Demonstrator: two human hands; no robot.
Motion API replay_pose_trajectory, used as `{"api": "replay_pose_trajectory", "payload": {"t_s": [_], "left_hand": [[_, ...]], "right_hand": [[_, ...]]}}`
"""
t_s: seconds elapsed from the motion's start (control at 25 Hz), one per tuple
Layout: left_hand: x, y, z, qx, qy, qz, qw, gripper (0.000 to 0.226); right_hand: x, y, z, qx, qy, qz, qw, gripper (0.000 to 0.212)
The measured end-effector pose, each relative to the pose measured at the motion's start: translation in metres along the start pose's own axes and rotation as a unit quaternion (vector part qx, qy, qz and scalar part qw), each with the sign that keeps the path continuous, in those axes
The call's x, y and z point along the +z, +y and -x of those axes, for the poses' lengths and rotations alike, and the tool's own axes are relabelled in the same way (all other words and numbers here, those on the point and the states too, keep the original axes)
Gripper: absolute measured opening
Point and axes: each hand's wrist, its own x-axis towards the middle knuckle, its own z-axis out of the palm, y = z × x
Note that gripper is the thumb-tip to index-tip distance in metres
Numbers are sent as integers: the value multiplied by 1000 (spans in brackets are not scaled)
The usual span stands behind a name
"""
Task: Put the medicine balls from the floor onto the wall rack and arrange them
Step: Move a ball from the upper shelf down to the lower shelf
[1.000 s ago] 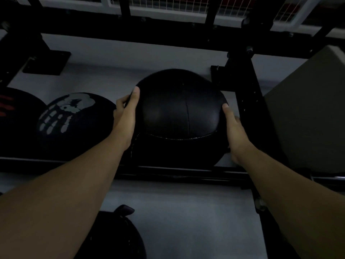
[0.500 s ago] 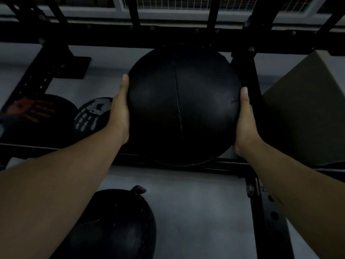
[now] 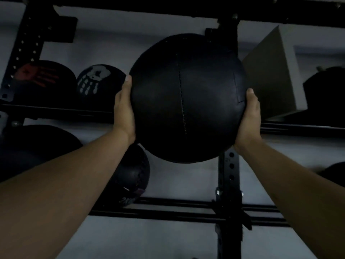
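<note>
From my head view, my left hand (image 3: 124,111) and right hand (image 3: 249,116) press flat on opposite sides of the black medicine ball (image 3: 186,98), fingers spread wide around it, holding it up before the wall rack (image 3: 228,176). At ten o'clock a white-handprint ball (image 3: 97,81) and a red-handprint ball (image 3: 41,79) sit on the shelf; at seven o'clock another ball (image 3: 133,174) rests lower.
</note>
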Motion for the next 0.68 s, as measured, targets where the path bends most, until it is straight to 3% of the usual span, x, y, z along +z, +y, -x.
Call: {"api": "replay_pose_trajectory", "payload": {"t_s": [0.4,0.68], "left_hand": [[-26,-82,62,-152,74,40,985,102],[-31,-125,86,-159,111,12,981,100]], "right_hand": [[-37,49,50,90,52,41,994,89],[-61,95,39,49,49,67,995,81]]}}
